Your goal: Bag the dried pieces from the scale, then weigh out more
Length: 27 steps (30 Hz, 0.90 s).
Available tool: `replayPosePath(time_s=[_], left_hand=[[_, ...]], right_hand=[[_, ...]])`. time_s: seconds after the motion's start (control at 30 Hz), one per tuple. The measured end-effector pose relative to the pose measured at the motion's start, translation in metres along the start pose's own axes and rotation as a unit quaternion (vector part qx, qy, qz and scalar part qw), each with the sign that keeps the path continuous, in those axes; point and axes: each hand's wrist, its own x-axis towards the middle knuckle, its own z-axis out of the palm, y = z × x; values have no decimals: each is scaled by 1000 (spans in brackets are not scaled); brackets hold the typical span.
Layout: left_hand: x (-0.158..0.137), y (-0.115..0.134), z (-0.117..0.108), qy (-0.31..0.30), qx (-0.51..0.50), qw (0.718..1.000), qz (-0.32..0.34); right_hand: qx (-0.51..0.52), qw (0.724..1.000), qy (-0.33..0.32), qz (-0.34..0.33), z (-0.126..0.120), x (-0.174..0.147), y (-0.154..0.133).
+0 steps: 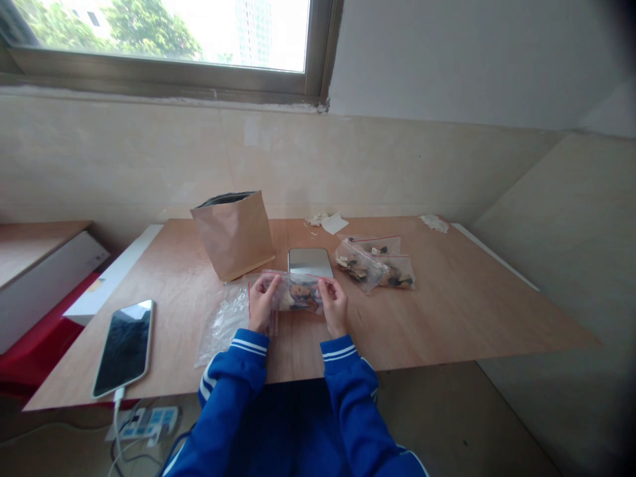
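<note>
Daylight enters from the window (163,33) at top left; the view outside is overexposed, nearly white. Interior evenly lit, moderately bright, shadows soft and faint. Pale sheen on the wooden table (447,305); sky reflection on the phone screen (124,348). Wide-angle distortion bends the edges. Dark vignette in the right corners. Detail slightly soft throughout.

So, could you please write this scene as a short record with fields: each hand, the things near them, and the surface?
left hand: pinches the left end of the filled zip bag
right hand: pinches the right end of the same bag
behind the bag: small scale, brown paper bag standing open
right of it: filled bags in a pile
left: empty clear bags, phone on a cable
surface: wooden table
</note>
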Motion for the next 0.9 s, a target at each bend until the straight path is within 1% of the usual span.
replayPosePath(time_s=[0.23,0.5,0.6,0.67,0.77,0.9], left_hand=[[1,-5,-1,6,-29,999,-37],[2,-6,-2,-14,-6,1000,-8],[0,-3,-1,-12,3,1000,-6],[0,-1,0,-12,7,1000,-17],[-1,1,1,-14,9,999,-35],[-1,0,1,4,12,999,-31]], right_hand=[[2,1000,10,-5,-1,0,2],[-23,999,27,-15,-2,0,4],[-7,999,32,-7,-1,0,3],[8,999,33,7,-1,0,1],[18,999,18,23,0,0,-1],[14,999,-19,29,-1,0,-3]])
